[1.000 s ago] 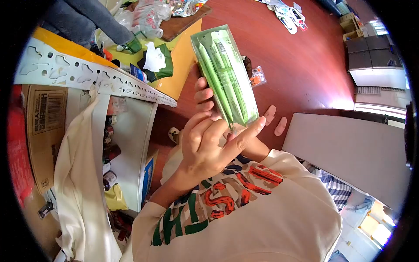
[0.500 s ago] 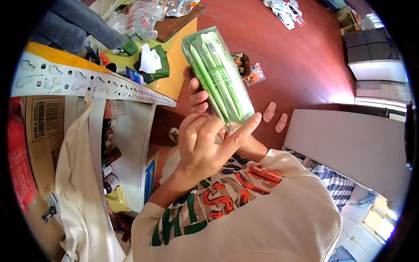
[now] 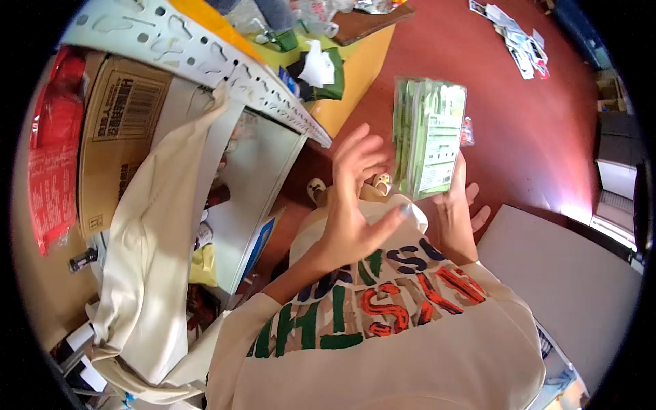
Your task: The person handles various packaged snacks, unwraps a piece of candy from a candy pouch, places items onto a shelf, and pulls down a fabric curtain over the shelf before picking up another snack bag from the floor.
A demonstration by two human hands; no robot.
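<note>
A clear plastic pack of long green sticks (image 3: 430,137) is held upright in front of my body, its face with white print and a barcode turned toward me. I cannot make out what kind of sticks they are. My right hand (image 3: 459,195) grips the pack at its lower right; part of the hand is hidden behind it, and some fingers stick out to the right. Just left of the pack, my left hand (image 3: 352,198) is open, its fingers apart and slightly blurred. The left thumb points toward the pack's bottom edge, and the hand appears to hold nothing.
On my left stands a white perforated metal shelf (image 3: 205,65) with a cardboard box (image 3: 116,143) and a hanging cream cloth (image 3: 157,260). A yellow table (image 3: 362,75) holds bags and a green item. Papers (image 3: 519,44) lie on the red floor. A white surface (image 3: 560,280) is at right.
The pack has turned so its printed, barcoded face shows, and stands more upright. My left hand has come away from its lower end and spread its fingers. The view has shifted.
</note>
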